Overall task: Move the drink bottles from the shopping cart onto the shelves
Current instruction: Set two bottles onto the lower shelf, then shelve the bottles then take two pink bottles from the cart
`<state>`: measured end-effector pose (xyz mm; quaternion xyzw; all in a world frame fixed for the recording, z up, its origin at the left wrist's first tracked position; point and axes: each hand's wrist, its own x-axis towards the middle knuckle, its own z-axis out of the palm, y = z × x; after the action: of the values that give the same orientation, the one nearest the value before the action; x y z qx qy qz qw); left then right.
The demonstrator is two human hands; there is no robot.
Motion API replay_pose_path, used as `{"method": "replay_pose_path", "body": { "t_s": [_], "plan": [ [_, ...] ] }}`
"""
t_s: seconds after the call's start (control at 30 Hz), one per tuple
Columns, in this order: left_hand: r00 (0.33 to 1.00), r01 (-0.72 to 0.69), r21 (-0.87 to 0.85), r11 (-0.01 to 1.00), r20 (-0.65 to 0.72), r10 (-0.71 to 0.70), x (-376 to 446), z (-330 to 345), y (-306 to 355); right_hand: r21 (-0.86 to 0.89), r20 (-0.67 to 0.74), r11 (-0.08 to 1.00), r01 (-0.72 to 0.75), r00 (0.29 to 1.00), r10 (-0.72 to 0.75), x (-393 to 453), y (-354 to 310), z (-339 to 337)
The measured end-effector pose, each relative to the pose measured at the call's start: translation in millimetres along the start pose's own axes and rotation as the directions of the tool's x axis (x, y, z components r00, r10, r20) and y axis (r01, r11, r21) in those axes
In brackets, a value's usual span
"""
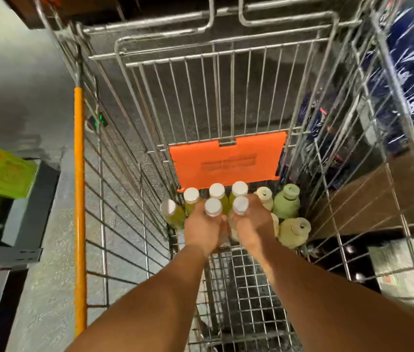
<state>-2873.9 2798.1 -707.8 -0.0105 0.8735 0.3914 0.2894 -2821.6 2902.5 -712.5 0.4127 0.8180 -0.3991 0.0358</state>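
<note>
Both my arms reach down into the wire shopping cart (pixel 228 275). My left hand (pixel 202 231) grips a white-capped bottle of yellow-green drink (pixel 213 207). My right hand (pixel 252 223) grips another white-capped bottle (pixel 240 206) beside it. Three more such bottles (pixel 217 191) stand behind them, and one (pixel 169 208) leans at the left. Several pale green and cream bottles (pixel 287 201) stand at the right end of the cart floor.
The orange child-seat flap (pixel 228 158) hangs just above the bottles. The cart's orange handle (pixel 79 174) runs along the left. A grey shelf (pixel 23 219) with green boxes (pixel 0 168) stands at left. Blue wrapped packs (pixel 409 80) and brown cartons (pixel 368 196) lie to the right.
</note>
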Motion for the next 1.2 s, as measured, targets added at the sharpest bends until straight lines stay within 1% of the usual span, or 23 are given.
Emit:
{"method": "replay_pose_path", "body": {
  "t_s": [0.1, 0.2, 0.27, 0.33, 0.37, 0.43, 0.47, 0.53, 0.57, 0.63, 0.67, 0.73, 0.8, 0.93, 1.03, 1.1, 1.17, 1.2],
  "plan": [
    [1.000, -0.001, 0.007, 1.000, 0.021, 0.001, -5.9, -6.1, 3.0, 0.006, -0.005, 1.000, -0.031, 1.000, 0.031, -4.3, -6.6, -3.1],
    [0.997, -0.072, 0.075, 0.995, 0.005, 0.072, -14.8, -21.0, 18.2, 0.051, -0.006, 0.999, -0.012, 1.000, 0.013, -19.1, -22.2, -17.5],
    [0.989, -0.139, 0.111, 0.984, -0.029, 0.143, -23.0, -35.9, 33.8, 0.016, -0.085, 0.999, 0.032, 0.996, -0.031, -34.1, -35.9, -32.5],
    [0.971, -0.223, 0.189, 0.956, -0.049, 0.236, -36.7, -55.6, 51.0, -0.070, -0.149, 0.996, 0.063, 0.986, -0.073, -55.4, -50.4, -52.0],
    [0.957, -0.270, 0.230, 0.935, -0.040, 0.286, -45.3, -67.5, 59.6, -0.087, -0.173, 0.993, 0.078, 0.981, -0.093, -67.7, -58.4, -61.9],
    [0.921, -0.371, 0.335, 0.866, 0.011, 0.390, -64.0, -94.9, 77.9, -0.042, -0.255, 0.995, 0.091, 0.962, -0.099, -93.3, -75.6, -83.0],
    [0.897, -0.418, 0.399, 0.816, 0.042, 0.439, -74.2, -110.6, 87.6, -0.034, -0.299, 0.997, 0.070, 0.951, -0.077, -106.9, -86.4, -95.2],
    [0.847, -0.499, 0.485, 0.718, 0.099, 0.522, -97.4, -144.0, 107.8, -0.083, -0.346, 0.996, -0.012, 0.938, -0.017, -139.2, -111.7, -121.7],
    [0.819, -0.538, 0.504, 0.676, 0.125, 0.560, -111.0, -161.1, 118.7, -0.089, -0.371, 0.996, -0.029, 0.928, -0.007, -157.4, -124.3, -134.6],
    [0.769, -0.603, 0.516, 0.608, 0.174, 0.615, -142.5, -193.9, 138.4, -0.041, -0.446, 0.999, -0.002, 0.895, -0.017, -198.4, -147.2, -155.4],
    [0.748, -0.630, 0.510, 0.586, 0.193, 0.635, -160.3, -210.0, 146.5, -0.038, -0.497, 0.999, 0.010, 0.867, -0.028, -220.6, -157.6, -163.9],
    [0.700, -0.680, 0.496, 0.540, 0.220, 0.680, -197.7, -239.9, 160.8, -0.062, -0.588, 0.998, -0.017, 0.808, -0.023, -268.1, -179.7, -179.9],
    [0.628, -0.738, 0.500, 0.453, 0.263, 0.733, -238.4, -266.1, 172.9, -0.061, -0.645, 0.996, -0.069, 0.764, 0.014, -319.2, -200.1, -195.1],
    [0.444, -0.822, 0.536, 0.191, 0.395, 0.804, -330.1, -294.2, 198.2, -0.135, -0.730, 0.969, -0.209, 0.682, 0.045, -425.7, -216.0, -229.6],
    [0.314, -0.891, 0.449, 0.068, 0.502, 0.806, -406.6, -291.5, 213.9, -0.194, -0.776, 0.920, -0.341, 0.627, 0.069, -508.5, -200.7, -259.9],
    [0.207, -0.931, 0.365, -0.011, 0.552, 0.808, -459.9, -280.6, 219.6, -0.143, -0.807, 0.903, -0.405, 0.576, 0.131, -566.4, -183.2, -277.7],
    [0.098, -0.957, 0.277, -0.082, 0.578, 0.810, -518.5, -267.1, 220.7, -0.077, -0.838, 0.883, -0.463, 0.509, 0.194, -627.8, -164.7, -293.6],
    [0.038, -0.960, 0.245, -0.135, 0.593, 0.804, -549.5, -259.8, 219.4, -0.047, -0.855, 0.869, -0.492, 0.470, 0.220, -659.4, -154.9, -299.9]
  ]
}}
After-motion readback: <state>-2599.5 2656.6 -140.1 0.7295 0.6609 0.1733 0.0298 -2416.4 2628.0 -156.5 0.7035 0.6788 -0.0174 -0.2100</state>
